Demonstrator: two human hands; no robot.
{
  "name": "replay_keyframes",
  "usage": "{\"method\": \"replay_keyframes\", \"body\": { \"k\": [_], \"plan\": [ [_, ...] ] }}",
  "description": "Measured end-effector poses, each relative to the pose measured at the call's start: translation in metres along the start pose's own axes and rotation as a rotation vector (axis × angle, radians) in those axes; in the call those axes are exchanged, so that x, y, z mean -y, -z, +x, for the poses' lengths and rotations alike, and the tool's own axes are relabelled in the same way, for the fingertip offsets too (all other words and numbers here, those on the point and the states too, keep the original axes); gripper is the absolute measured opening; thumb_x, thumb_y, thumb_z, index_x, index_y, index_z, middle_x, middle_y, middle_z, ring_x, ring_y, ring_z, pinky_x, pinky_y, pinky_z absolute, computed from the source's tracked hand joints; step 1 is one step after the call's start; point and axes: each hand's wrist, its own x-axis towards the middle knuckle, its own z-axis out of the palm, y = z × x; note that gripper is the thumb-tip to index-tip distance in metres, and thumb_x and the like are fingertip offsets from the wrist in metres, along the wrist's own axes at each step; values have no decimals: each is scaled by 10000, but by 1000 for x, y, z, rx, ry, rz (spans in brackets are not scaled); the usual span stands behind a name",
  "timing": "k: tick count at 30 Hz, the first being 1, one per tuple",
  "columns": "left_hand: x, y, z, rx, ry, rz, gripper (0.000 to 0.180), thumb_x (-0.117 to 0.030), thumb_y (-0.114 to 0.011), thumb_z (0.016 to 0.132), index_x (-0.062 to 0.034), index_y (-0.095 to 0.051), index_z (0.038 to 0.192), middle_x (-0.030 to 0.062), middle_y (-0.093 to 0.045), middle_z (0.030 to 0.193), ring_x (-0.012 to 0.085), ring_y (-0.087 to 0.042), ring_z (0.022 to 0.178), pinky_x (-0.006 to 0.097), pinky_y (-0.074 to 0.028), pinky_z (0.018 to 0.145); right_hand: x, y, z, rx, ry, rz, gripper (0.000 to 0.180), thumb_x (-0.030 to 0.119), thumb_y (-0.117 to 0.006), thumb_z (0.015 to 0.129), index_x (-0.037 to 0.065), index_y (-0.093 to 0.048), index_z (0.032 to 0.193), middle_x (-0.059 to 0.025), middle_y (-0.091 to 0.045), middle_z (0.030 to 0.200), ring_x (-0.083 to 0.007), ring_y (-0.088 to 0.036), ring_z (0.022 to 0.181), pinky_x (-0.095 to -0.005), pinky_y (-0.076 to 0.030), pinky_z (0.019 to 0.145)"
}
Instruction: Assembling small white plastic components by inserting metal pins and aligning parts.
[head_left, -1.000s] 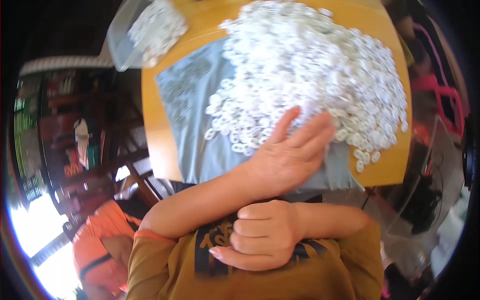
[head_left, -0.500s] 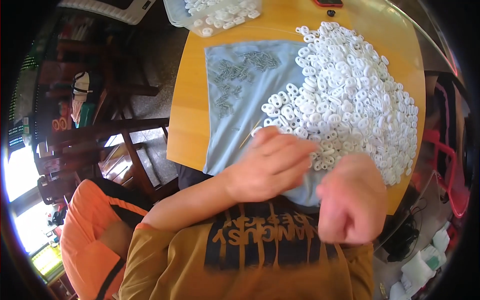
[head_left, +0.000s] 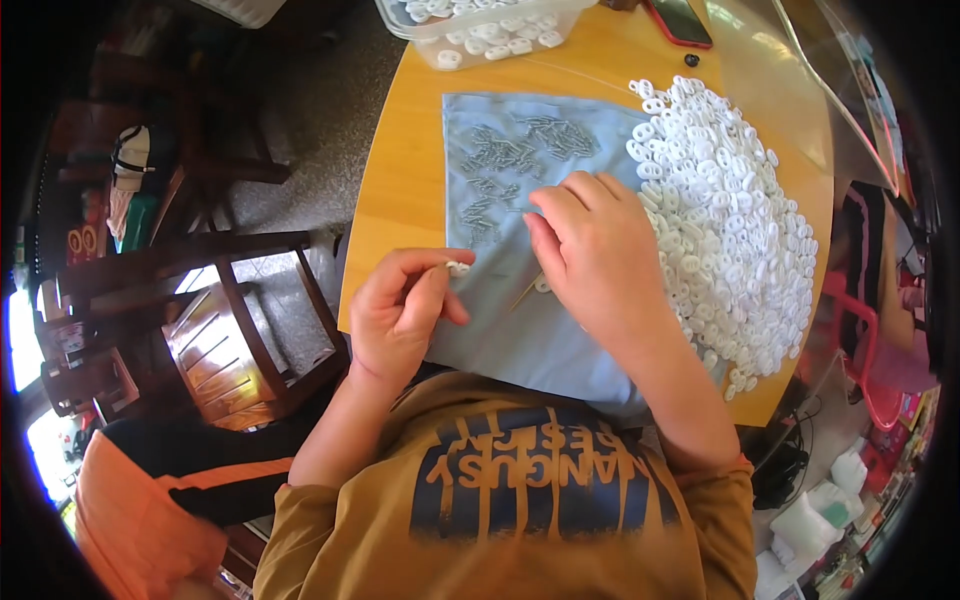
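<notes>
Between thumb and forefinger, my left hand (head_left: 400,310) pinches a small white plastic piece with holes (head_left: 458,268), over the left edge of the blue-grey cloth (head_left: 480,345). My right hand (head_left: 605,255) is over the middle of the cloth, thumb and forefinger brought together beside the small grey metal pieces (head_left: 500,155), which look like springs. Whatever is at those fingertips is too small to make out. A large heap of white two-holed plastic pieces (head_left: 735,230) lies right of my right hand. Below that hand a thin yellowish stick (head_left: 523,295) lies on the cloth.
A clear plastic box (head_left: 490,45) with more white pieces stands at the far edge of the yellow wooden table (head_left: 385,200). A phone with a red edge (head_left: 680,22) and a small black object (head_left: 691,60) lie far right. A wooden chair (head_left: 235,340) stands left.
My hands have moved apart: the left went left and now shows a white piece, and the right went up and left to the metal pieces. The view has shifted slightly.
</notes>
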Motion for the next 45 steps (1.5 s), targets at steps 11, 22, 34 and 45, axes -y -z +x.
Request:
{"method": "replay_keyframes", "body": {
  "k": [11,22,34,45],
  "plan": [
    [15,9,11,40,139,-439,85,-27,-480,875,22,-539,912,110,-621,874,131,-581,559,215,-462,518,2,-9,19,159,14,39,120,58,-647,644,61,-531,674,-73,-528,708,-260,-528,719,-368,-417,633],
    [0,6,24,107,196,-460,69,-29,-475,865,3,-536,877,133,-626,845,135,-553,475,203,-442,435,16,17,11,74,-208,502,124,-40,-619,640,24,-525,689,-68,-555,700,-200,-546,669,-286,-438,617],
    [-49,-77,84,535,117,-498,110,11,-497,822,8,-566,908,94,-588,785,139,-534,543,227,-436,465,-23,48,-14,-253,-422,1414,112,-57,-579,766,5,-505,823,-75,-569,849,-101,-520,785,-224,-427,686],
    [-29,-67,94,580,28,-459,202,27,-522,842,5,-559,1039,35,-558,872,93,-555,675,212,-470,608,-28,45,-12,-160,-466,1471,72,24,-575,823,8,-513,857,-31,-556,818,-55,-477,724,-192,-385,621]
  ]
}}
